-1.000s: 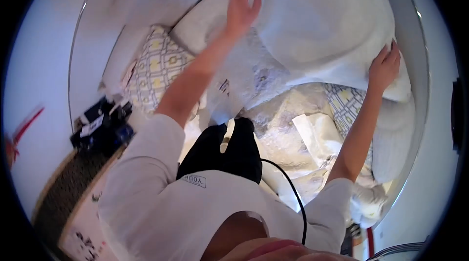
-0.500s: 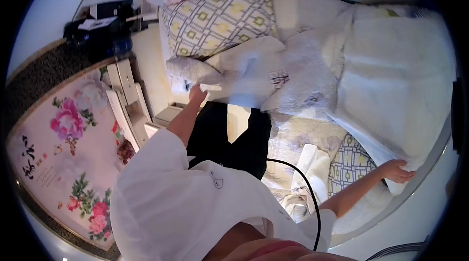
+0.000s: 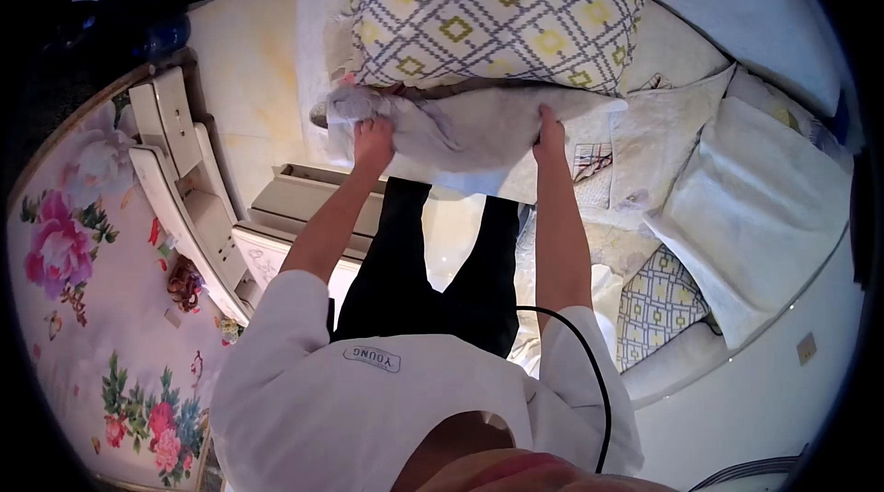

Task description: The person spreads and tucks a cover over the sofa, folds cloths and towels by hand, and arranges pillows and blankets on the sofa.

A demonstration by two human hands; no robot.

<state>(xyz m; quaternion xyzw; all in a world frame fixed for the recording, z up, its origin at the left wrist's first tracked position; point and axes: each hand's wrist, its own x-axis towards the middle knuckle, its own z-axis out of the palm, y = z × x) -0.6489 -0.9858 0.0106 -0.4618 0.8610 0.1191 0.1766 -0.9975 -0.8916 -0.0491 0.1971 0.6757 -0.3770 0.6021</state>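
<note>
A light grey-white cloth [image 3: 470, 133] lies across the near edge of the bed, in front of a large pillow [image 3: 497, 13] with a yellow and grey diamond pattern. My left hand [image 3: 373, 144] grips the cloth at its left part, beside a bunched, fluffy end. At the cloth's right part, my right hand [image 3: 550, 138] has its fingers closed on it. Between the two hands the cloth hangs a little slack and creased. To the right, a white cover [image 3: 755, 207] is spread over the bed.
Drawers [image 3: 313, 207] stand open left of my legs, near a white shelf unit [image 3: 198, 188]. A flowered panel [image 3: 110, 308] fills the left side. A second patterned pillow [image 3: 658, 308] lies at the right, and a black cable [image 3: 589, 363] hangs by my chest.
My right hand has left the white cover's corner and moved left to the grey-white cloth. My left hand stays near the cloth's left part. The view has shifted toward the large pillow.
</note>
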